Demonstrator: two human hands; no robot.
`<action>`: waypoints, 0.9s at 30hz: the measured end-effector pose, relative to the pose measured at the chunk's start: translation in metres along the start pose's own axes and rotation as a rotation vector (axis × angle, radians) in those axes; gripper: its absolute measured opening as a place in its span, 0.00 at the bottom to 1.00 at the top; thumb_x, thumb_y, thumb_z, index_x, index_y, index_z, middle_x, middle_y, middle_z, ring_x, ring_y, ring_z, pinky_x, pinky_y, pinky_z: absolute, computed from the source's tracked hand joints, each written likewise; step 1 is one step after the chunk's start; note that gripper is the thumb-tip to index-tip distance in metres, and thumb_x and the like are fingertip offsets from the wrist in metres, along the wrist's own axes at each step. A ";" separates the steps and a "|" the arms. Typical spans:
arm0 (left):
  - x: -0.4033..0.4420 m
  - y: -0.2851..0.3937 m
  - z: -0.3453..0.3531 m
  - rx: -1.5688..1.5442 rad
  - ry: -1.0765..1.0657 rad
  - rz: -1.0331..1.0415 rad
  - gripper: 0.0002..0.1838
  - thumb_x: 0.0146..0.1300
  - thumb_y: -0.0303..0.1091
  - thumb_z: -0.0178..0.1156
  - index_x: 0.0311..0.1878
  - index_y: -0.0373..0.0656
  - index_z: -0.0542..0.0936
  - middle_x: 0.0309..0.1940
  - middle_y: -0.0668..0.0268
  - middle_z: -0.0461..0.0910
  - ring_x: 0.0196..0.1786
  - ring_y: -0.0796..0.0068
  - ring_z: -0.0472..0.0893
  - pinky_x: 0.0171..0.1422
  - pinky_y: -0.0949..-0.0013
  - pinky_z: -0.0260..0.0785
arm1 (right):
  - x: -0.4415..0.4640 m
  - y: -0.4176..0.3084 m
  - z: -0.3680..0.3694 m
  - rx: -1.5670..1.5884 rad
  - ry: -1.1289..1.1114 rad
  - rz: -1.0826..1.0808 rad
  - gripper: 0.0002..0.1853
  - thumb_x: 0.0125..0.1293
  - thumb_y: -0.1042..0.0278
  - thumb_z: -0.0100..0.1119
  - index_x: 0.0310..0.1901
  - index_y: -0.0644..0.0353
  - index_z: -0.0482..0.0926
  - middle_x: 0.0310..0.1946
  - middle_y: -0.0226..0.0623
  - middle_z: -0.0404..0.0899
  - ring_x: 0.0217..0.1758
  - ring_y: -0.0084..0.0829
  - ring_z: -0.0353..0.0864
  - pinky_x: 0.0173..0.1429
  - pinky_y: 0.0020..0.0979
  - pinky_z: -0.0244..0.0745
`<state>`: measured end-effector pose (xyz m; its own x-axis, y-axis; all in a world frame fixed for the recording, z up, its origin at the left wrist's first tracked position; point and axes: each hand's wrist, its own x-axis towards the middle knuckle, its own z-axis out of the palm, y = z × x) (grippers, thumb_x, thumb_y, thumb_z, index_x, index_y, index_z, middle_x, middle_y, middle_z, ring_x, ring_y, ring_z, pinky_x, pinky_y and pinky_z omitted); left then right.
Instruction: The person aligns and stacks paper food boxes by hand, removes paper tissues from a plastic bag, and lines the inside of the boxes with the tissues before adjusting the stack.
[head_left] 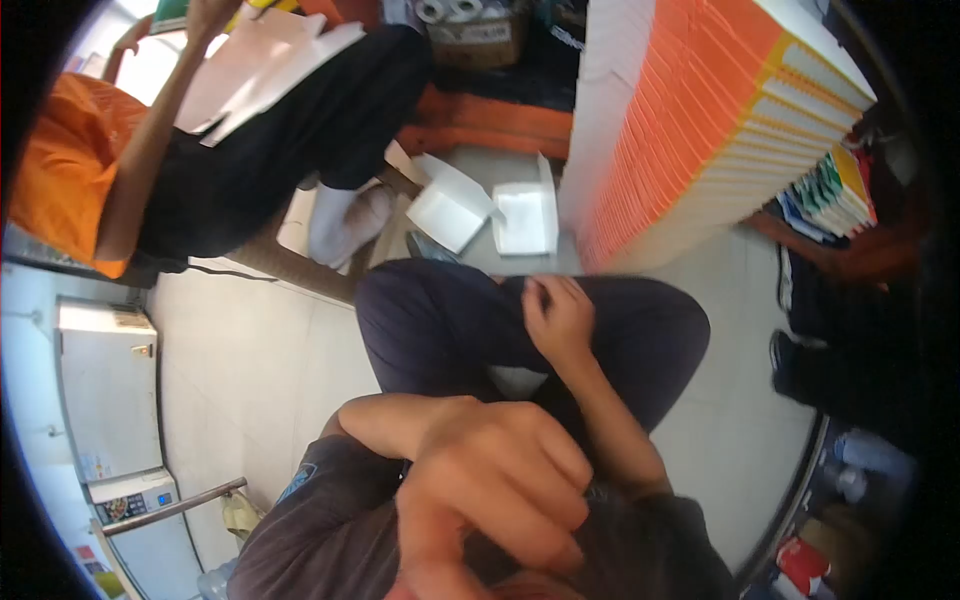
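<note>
Close to the camera, my left hand (495, 490) is raised in front of my chest with its fingers curled; the fingertips are hidden, and nothing can be made out in it. My right hand (562, 315) rests on my crossed legs (640, 310), its fingers bent inward, and what they hold, if anything, is hidden. Beyond my legs lie two open white boxes, the left one (450, 215) tilted and the right one (525, 220) more upright. A tall stack of orange-covered books (680, 110) stands just to the right of them.
At the upper left sits another person (80, 150) in an orange top, with pale sheets (270, 75) across the lap. More books (830, 195) lie at the right. A cardboard box (475, 40) with rolls is at the top. A white cabinet (110, 390) stands at the left.
</note>
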<state>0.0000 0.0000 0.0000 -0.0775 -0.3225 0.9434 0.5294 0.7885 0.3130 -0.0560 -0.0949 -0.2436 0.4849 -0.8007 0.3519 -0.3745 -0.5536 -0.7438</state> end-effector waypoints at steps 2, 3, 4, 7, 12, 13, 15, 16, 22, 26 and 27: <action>-0.001 -0.003 0.000 -0.019 0.017 0.067 0.26 0.77 0.65 0.51 0.60 0.54 0.77 0.31 0.47 0.83 0.16 0.72 0.72 0.19 0.72 0.61 | -0.008 0.006 -0.005 -0.088 -0.112 0.068 0.15 0.64 0.65 0.66 0.47 0.66 0.84 0.42 0.49 0.86 0.48 0.49 0.84 0.53 0.45 0.79; -0.011 -0.008 -0.003 -0.012 0.004 0.143 0.25 0.78 0.64 0.51 0.60 0.55 0.77 0.30 0.47 0.83 0.14 0.74 0.71 0.18 0.75 0.58 | 0.017 0.036 0.035 -0.198 -0.104 -0.018 0.17 0.64 0.61 0.68 0.47 0.65 0.84 0.44 0.48 0.86 0.51 0.49 0.83 0.54 0.46 0.78; -0.017 -0.017 0.001 0.007 0.026 0.258 0.25 0.78 0.64 0.51 0.58 0.54 0.78 0.29 0.48 0.83 0.14 0.74 0.71 0.19 0.75 0.59 | 0.018 0.045 0.056 -0.302 -0.151 -0.042 0.19 0.64 0.57 0.69 0.48 0.65 0.84 0.47 0.47 0.86 0.54 0.48 0.81 0.55 0.46 0.78; -0.028 0.015 0.009 0.009 0.067 0.094 0.21 0.82 0.60 0.42 0.56 0.54 0.72 0.28 0.47 0.82 0.16 0.65 0.73 0.20 0.69 0.62 | 0.019 0.066 0.087 -0.594 -0.386 -0.032 0.24 0.62 0.50 0.72 0.50 0.62 0.84 0.54 0.45 0.84 0.59 0.48 0.78 0.59 0.46 0.74; -0.044 0.044 0.023 0.018 0.242 0.043 0.20 0.82 0.60 0.44 0.51 0.53 0.73 0.27 0.48 0.81 0.16 0.68 0.71 0.20 0.70 0.62 | 0.031 0.102 0.142 -0.708 -0.664 0.129 0.20 0.63 0.53 0.68 0.51 0.58 0.85 0.52 0.42 0.87 0.62 0.49 0.77 0.60 0.48 0.75; -0.048 0.035 0.027 0.052 0.282 0.176 0.22 0.80 0.62 0.46 0.52 0.53 0.76 0.29 0.47 0.82 0.15 0.72 0.71 0.19 0.73 0.59 | 0.035 0.103 0.153 -0.735 -0.680 0.140 0.19 0.62 0.54 0.68 0.50 0.57 0.86 0.50 0.41 0.87 0.62 0.48 0.77 0.60 0.46 0.75; -0.054 0.042 0.024 0.019 0.259 0.252 0.26 0.77 0.65 0.51 0.50 0.50 0.80 0.32 0.47 0.83 0.17 0.72 0.73 0.21 0.72 0.62 | 0.043 0.109 0.164 -0.787 -0.664 0.122 0.16 0.61 0.56 0.68 0.46 0.56 0.88 0.47 0.39 0.89 0.61 0.47 0.78 0.59 0.45 0.75; -0.059 0.058 0.014 -0.050 0.189 0.168 0.28 0.76 0.67 0.53 0.49 0.48 0.81 0.33 0.46 0.83 0.20 0.68 0.75 0.23 0.67 0.66 | 0.045 0.110 0.168 -0.789 -0.631 0.106 0.14 0.60 0.58 0.68 0.44 0.55 0.89 0.45 0.39 0.89 0.60 0.47 0.78 0.59 0.44 0.75; -0.053 0.106 -0.015 -0.123 0.094 -0.024 0.23 0.79 0.62 0.49 0.50 0.51 0.73 0.28 0.50 0.81 0.17 0.68 0.74 0.21 0.68 0.64 | 0.040 0.057 0.148 -0.539 -0.443 -0.079 0.11 0.63 0.66 0.62 0.41 0.61 0.89 0.41 0.44 0.88 0.53 0.50 0.79 0.57 0.49 0.74; -0.100 0.113 -0.024 0.093 0.448 0.017 0.33 0.71 0.68 0.58 0.45 0.41 0.78 0.32 0.49 0.82 0.24 0.65 0.78 0.25 0.65 0.68 | 0.026 0.000 0.094 -0.399 -0.430 0.016 0.12 0.65 0.66 0.64 0.46 0.61 0.88 0.42 0.49 0.87 0.52 0.53 0.80 0.59 0.49 0.74; -0.118 0.112 -0.032 0.141 0.534 -0.007 0.35 0.68 0.69 0.62 0.46 0.37 0.79 0.34 0.50 0.81 0.27 0.65 0.79 0.28 0.66 0.70 | 0.019 -0.012 0.074 -0.319 -0.432 0.029 0.12 0.66 0.67 0.65 0.47 0.62 0.88 0.42 0.50 0.87 0.52 0.54 0.80 0.59 0.48 0.74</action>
<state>0.0954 0.1101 -0.0795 0.3781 -0.5199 0.7660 0.4092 0.8361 0.3655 0.0161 -0.0863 -0.2697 0.7266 -0.6869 0.0173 -0.5817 -0.6283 -0.5166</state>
